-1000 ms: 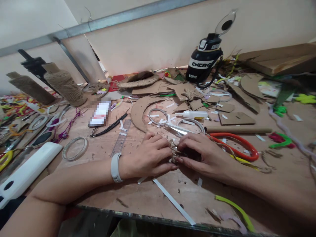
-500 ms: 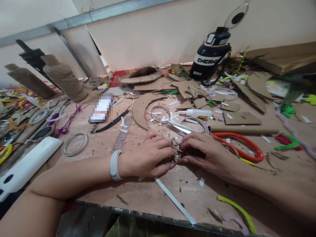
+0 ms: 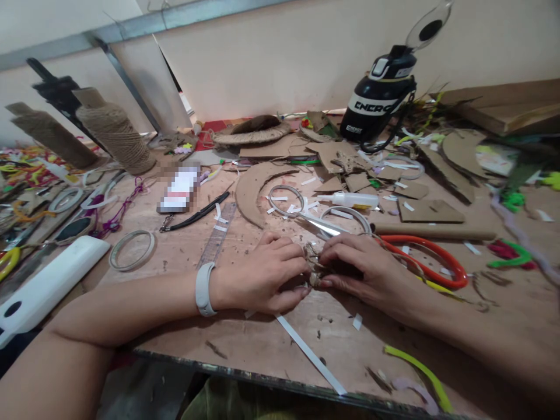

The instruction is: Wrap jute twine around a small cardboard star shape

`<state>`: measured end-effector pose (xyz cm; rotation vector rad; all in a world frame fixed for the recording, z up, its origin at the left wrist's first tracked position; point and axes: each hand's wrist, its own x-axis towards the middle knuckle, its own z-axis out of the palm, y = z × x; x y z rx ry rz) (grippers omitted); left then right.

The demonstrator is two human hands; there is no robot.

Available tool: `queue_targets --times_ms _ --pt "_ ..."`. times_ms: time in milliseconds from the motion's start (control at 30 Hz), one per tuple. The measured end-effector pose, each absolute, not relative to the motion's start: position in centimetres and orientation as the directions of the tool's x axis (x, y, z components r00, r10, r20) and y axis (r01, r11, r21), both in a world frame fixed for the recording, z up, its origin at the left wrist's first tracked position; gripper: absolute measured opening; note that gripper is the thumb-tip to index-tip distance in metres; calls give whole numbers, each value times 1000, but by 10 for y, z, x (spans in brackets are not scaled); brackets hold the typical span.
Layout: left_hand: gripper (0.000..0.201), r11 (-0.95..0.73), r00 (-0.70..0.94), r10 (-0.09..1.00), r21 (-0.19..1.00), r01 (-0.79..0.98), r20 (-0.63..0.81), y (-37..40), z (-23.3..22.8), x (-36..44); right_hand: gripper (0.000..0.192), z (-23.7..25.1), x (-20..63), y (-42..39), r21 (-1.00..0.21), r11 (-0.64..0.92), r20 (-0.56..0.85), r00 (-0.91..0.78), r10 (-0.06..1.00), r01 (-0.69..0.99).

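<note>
Just past the left hand (image 3: 269, 274) and right hand (image 3: 365, 268) lie scissors (image 3: 326, 226); nearer is a white strip (image 3: 311, 354). Both hands pinch a small brown thing (image 3: 314, 275), partly hidden.

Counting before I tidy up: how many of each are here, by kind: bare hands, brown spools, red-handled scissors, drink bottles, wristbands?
Hands: 2, left hand and right hand
Brown spools: 2, paler spool and darker spool
Red-handled scissors: 1
Drink bottle: 1
Wristband: 1
Total: 7
</note>
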<state>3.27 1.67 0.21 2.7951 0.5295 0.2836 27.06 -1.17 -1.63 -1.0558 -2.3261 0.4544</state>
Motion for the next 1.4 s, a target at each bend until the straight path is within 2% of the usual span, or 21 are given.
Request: queue_targets --times_ms 233,800,1000,1267,1400 --pt "19 -893 913 386 304 332 135 16 0 33 10 -12 273 -11 -543 627 291 -575 765 559" --pt "13 -888 912 378 341 309 160 18 0 33 13 -15 268 -12 -519 633 354 -530 771 574" --pt "15 -888 912 374 349 301 166 19 1 33 13 -16 266 -14 -530 602 332 -506 796 598" --pt "18 -867 879 436 350 354 193 16 1 34 15 -19 265 -15 -519 586 310 -502 807 622" --pt "17 -875 882 427 337 347 200 15 2 35 14 -20 266 -16 -511 582 305 -499 811 632"
